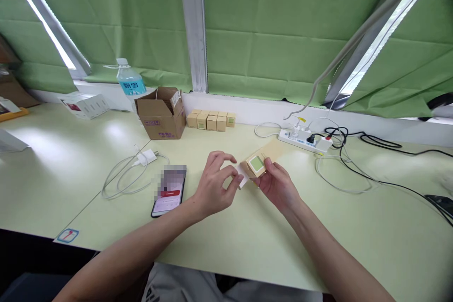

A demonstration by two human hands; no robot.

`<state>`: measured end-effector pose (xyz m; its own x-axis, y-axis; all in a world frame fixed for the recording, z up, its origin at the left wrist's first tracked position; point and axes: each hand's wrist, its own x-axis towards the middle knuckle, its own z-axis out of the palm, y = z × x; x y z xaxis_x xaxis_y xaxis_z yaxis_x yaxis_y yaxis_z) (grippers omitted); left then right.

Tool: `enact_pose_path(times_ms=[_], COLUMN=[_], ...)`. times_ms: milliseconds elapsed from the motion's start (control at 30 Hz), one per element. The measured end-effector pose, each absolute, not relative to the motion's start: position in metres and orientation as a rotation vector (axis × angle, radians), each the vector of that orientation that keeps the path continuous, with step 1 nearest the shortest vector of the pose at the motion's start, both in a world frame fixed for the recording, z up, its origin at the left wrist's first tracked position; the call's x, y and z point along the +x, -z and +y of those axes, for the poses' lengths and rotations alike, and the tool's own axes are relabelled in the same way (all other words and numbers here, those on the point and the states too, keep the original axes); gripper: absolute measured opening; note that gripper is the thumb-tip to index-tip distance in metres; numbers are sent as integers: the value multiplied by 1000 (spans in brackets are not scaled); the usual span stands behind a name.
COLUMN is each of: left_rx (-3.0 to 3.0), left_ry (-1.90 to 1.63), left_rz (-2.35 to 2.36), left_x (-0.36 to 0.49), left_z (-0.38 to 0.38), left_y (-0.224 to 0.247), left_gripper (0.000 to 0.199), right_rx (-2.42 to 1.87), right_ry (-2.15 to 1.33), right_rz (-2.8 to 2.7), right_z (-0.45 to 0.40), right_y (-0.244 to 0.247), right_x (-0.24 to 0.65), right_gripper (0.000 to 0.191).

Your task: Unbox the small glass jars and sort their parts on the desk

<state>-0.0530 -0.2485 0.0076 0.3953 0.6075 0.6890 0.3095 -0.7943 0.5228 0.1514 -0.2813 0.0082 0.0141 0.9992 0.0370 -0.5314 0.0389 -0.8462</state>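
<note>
Near the middle of the table, my right hand (279, 181) is closed around a small tan cardboard box (252, 163) with a green and white label, holding it tilted above the surface. My left hand (219, 184) is just left of the box, thumb and index finger pinched at the edge of a small white piece (242, 177) beside the box's end. A larger sheet-like tan shape (274, 149) shows behind the box. Left of my left hand lies a phone (170, 191) with its screen lit.
An open brown carton (161, 115) stands at the back, beside several small tan boxes (211, 121) and a water bottle (130, 80). A white charger (146, 157) with coiled cable lies left. Back right are a power strip (300, 140) and tangled cables (375, 180).
</note>
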Motion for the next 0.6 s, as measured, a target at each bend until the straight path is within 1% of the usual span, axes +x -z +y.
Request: enact_pose_path(times_ms=[67,100,200,267,333,467,600], left_rx=[2401,2412,2385,2359,2329,2154,1993], left_ry=[-1330,-1310,-1300,-1309,-1278,-1209,-1231], left_rz=[833,860,965,999,963,852,821], left_x=[-53,-53,-51,-50,-49,-47,-46], left_z=[-244,-242,-240,-240,-241,-243,-246], left_y=[-3,-2,-1,-3,-4,-2,4], left_gripper=[28,31,24,30,33,24,30], right_rx=[-796,-815,-857,-872,-896,-975,-1013], right_ry=[-1362,-1343,-1287,-1266,-1251,-1232,-1238], right_rz=[-795,-804,-854,-868,-869,-824,-757], right_z=[-281,-282,-282,-282,-281,-278,-277], right_y=[-7,-7,-5,-3,0,3,1], right_x=[151,150,146,143,142,142,142], right_gripper=[36,36,41,44,46,53,58])
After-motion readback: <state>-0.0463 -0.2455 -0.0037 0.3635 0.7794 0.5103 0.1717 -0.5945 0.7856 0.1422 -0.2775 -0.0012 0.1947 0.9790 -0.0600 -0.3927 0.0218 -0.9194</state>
